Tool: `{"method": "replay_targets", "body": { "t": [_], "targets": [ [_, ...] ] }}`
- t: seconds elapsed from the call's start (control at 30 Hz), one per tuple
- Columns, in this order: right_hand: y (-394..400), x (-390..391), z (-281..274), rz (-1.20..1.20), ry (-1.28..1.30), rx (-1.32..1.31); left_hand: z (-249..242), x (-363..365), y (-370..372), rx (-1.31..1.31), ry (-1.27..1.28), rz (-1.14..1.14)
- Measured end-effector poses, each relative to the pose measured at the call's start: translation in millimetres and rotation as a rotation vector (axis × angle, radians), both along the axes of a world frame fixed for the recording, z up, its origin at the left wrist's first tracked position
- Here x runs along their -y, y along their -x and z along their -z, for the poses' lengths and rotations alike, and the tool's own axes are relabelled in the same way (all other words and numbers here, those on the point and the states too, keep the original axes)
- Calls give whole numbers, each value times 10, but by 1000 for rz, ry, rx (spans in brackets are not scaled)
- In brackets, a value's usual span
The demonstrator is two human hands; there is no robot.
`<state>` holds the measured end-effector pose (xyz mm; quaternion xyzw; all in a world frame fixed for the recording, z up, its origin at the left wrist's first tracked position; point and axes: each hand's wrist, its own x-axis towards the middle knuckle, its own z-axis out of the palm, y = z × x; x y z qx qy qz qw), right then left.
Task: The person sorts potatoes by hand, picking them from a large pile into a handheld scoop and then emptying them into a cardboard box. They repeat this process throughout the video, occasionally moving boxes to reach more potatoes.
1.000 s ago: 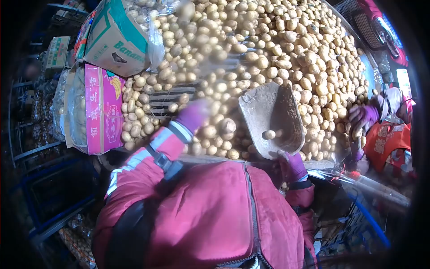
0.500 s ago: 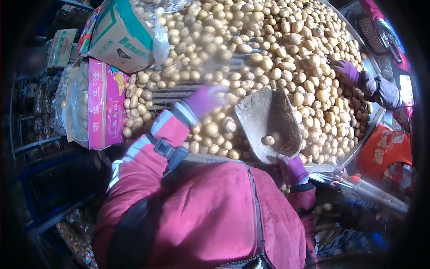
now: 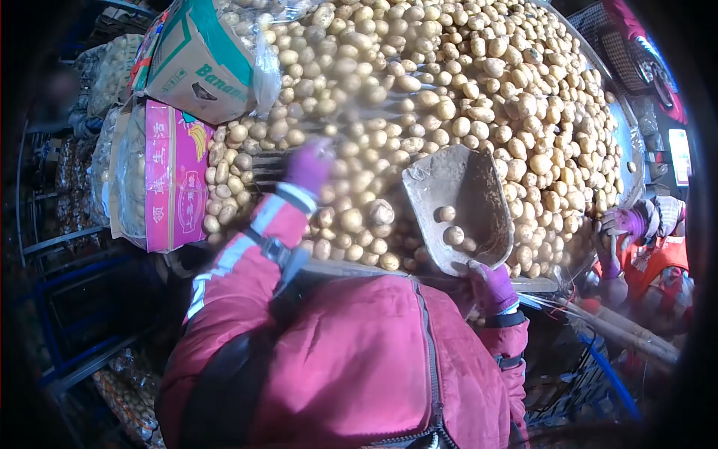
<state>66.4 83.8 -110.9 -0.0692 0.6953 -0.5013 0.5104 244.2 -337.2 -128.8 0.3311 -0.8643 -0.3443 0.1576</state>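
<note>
My right hand (image 3: 491,288), in a purple glove, grips the near end of a worn metal scoop (image 3: 461,179). The scoop rests on the potatoes with its wide mouth pointing away from me, and three small potatoes (image 3: 453,235) lie inside. To the left, my gloved left hand (image 3: 309,168) hovers over the potato heap (image 3: 351,220), beside the dark slats (image 3: 269,168) of the sorting surface. Motion blurs its fingers, so whether anything is in them cannot be made out.
At the left stand a pink carton (image 3: 176,176) and a green-and-white banana box (image 3: 198,71). Another person's purple-gloved hands (image 3: 621,224) are at the table's right edge, near an orange-red bag (image 3: 654,258). Poles (image 3: 628,329) lie at the lower right.
My left hand has moved a little left, away from the scoop. More potatoes lie in the scoop, which has shifted slightly right. The other person's hand has left the heap for the table's edge.
</note>
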Motion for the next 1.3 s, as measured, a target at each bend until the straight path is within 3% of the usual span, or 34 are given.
{"method": "replay_targets", "body": {
  "t": [0.03, 0.13, 0.23, 0.33, 0.37, 0.43, 0.53, 0.63, 0.73, 0.77, 0.83, 0.9, 1.0, 1.03, 1.1, 1.2, 1.23, 1.3],
  "targets": [
    [-4, -10, 10, 16, -26, 26, -80, 182, 56, 90, -82, -69],
    [16, -33, 85, -36, -34, 14, 338, 680, 208, 307, 163, 73],
    [26, -26, 38, -86, -113, 16, 486, 535, 424, 435, 411, -41],
    [-6, -68, 77, -59, -51, -61, 454, 467, 458, 133, -130, -85],
    [-36, -91, 178, -54, -15, -52, 355, 325, 493, 82, -184, -127],
    [-97, -138, 381, -46, 59, -33, -172, -169, 530, -56, -665, 145],
    [-19, -139, 333, -150, -16, 25, -241, -161, 417, -198, -51, 160],
    [-10, 90, -10, -108, 51, 80, -203, 573, 116, -74, 288, -176],
    [-33, 102, 16, -141, 59, -37, -63, 539, -33, 94, 229, -289],
    [-27, 118, 7, -161, 33, -73, 1, 419, -25, 72, 414, -154],
    [6, 61, 130, -194, 38, -84, 263, 297, -159, -29, 110, 168],
    [33, 90, 149, -217, 64, -115, -186, 48, -24, 56, -50, 3],
    [40, 223, -90, -106, -15, 11, 216, 647, -117, -111, 44, -92],
    [-6, 271, -171, -46, -62, 86, 23, 690, -25, -12, 133, -206],
    [-95, 335, -209, 61, 0, 120, 99, 1008, -16, 27, 235, -165],
    [-125, 288, -116, 72, 25, 90, 565, 1367, 75, 159, -58, -295],
    [-126, 272, -109, 36, 12, 50, 537, 1417, 191, 338, 259, -321],
    [-127, 256, -139, -53, -18, -45, 520, 1309, 220, 252, 298, -333]
  ]
}}
